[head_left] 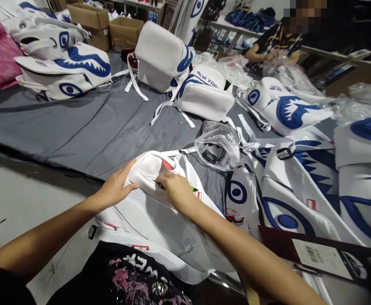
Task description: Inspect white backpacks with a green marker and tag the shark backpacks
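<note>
A white backpack with mesh padding and small red labels lies in front of me at the table's edge. My left hand grips a fold of its upper end, thumb on the near side and fingers behind. My right hand is closed in a fist over the same end, just right of the left. From it pokes the end of a small green-and-black tool, its kind mostly hidden. A dark tip shows by the fingers against the white fabric. A red patch shows just above the right hand.
Finished-looking white bags with blue shark designs stand across the grey-covered table. A clear plastic bag with black pieces lies ahead. Red-rimmed scissors handles and a dark-red tag are at right. Another person sits beyond.
</note>
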